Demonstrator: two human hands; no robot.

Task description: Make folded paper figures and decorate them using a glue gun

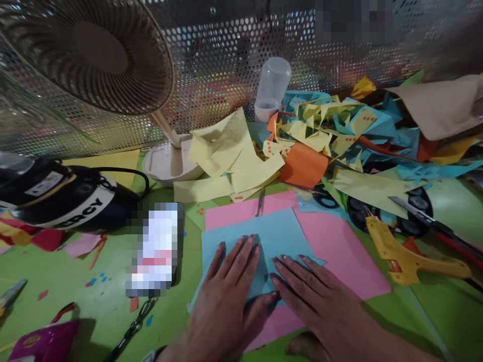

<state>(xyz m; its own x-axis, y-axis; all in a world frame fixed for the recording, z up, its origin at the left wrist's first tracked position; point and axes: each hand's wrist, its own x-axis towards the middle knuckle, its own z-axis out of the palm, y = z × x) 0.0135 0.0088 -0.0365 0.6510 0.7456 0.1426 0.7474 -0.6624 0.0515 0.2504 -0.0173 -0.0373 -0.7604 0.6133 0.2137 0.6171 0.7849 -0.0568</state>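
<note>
Under both palms lies a blue sheet of paper (260,226), apparently folded, on top of larger pink paper (339,251). My left hand (230,286) rests flat on the blue paper's left part, fingers stretched out and pointing away from me. Across its right part lies my right hand (320,296), also flat, with its fingers extended toward the middle. The two hands are close together near the paper's lower edge and hold nothing. Just beyond the blue paper, a thin metal tool (259,202) lies on the pink paper; its kind is unclear.
A phone (156,249), a black bottle (75,196) and a purple pouch (47,337) are on the left. Behind stand a fan (101,50) and a clear plastic container (273,85). Paper scraps (320,125) pile at the back right, near a yellow glue gun (415,256) and a cutter knife (426,216).
</note>
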